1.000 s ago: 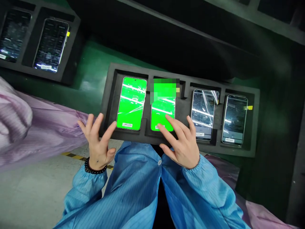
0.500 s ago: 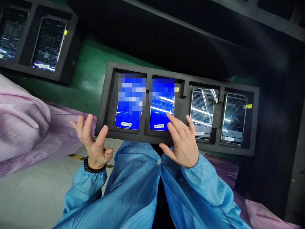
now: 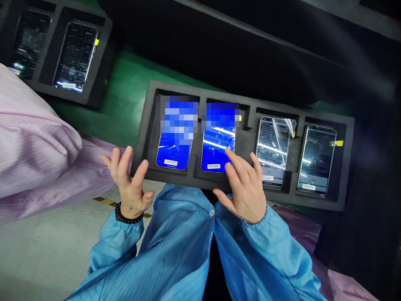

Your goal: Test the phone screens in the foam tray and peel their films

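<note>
Four phones lie in a row, left to right, in the front tray on the bench. Behind it, to the left, two more phones lie side by side in the rear tray.

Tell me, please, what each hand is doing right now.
Left hand: open, holding nothing.
Right hand: open, holding nothing, a fingertip on or just over a blue phone screen.

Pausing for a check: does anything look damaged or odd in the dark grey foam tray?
Yes: on the dark-screened rectangular phone third from left in the foam tray, clear shiny film seems to jut past the upper right corner, as if peeling. Nothing else stands out.
</note>
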`<state>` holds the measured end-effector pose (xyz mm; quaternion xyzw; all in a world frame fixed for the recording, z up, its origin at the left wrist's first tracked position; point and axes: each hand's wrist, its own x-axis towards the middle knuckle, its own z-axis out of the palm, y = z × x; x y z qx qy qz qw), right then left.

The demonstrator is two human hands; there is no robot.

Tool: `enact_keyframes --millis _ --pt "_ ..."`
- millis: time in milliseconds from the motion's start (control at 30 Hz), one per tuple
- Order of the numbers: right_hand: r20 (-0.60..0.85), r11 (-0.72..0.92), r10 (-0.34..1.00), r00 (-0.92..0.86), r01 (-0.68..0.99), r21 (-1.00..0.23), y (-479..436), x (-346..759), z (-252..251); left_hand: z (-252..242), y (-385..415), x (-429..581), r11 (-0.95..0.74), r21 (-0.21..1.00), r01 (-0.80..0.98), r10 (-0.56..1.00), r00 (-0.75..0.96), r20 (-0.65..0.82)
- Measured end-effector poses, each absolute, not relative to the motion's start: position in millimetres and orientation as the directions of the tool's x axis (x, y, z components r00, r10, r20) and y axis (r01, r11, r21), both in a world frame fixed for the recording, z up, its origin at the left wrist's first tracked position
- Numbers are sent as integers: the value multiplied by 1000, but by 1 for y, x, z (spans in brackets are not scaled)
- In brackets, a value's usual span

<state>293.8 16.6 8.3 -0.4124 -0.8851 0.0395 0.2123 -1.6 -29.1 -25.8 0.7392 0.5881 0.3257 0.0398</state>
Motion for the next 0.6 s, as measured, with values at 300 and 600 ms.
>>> enact_keyframes --millis 300,600 --pt "386 629 769 -509 710 -317 14 293 5 -26 -30 -4 -276 416 866 887 62 458" --pt "229 441 897 -379 717 -540 55 305 37 17 16 39 -338 582 740 929 164 331"
